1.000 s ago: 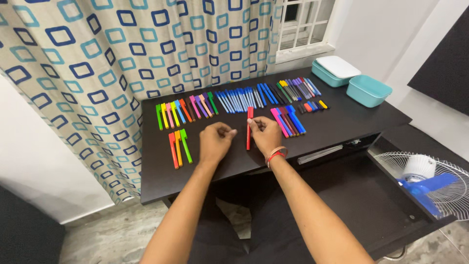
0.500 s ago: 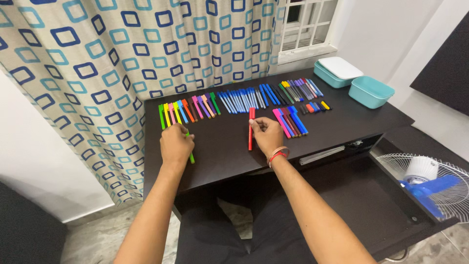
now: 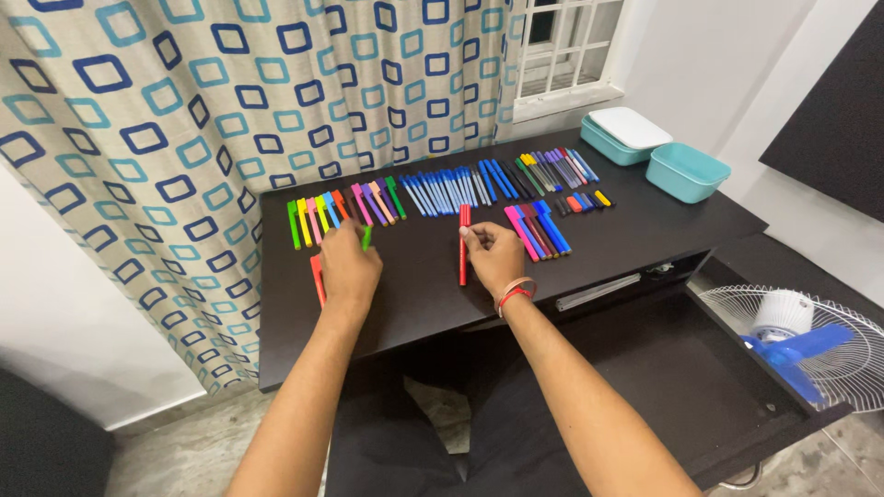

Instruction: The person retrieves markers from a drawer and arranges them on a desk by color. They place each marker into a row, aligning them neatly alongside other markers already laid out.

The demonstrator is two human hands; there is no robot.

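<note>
I get a bright, evenly lit view with soft indoor light and no harsh glare. Daylight shows through the barred window (image 3: 564, 46) at the far side. The dark tabletop (image 3: 414, 285) carries only a faint sheen, and the shadows under my arms are weak and diffuse. Focus holds sharp across the rows of pens. The wide lens bends the patterned curtain (image 3: 184, 120) and the walls towards the edges.

I see both forearms bare, no sleeves reaching them. My right hand (image 3: 493, 260) has a red band and a paler bangle at the wrist; my left hand (image 3: 350, 271) wears nothing. Dark trousers show below.
</note>
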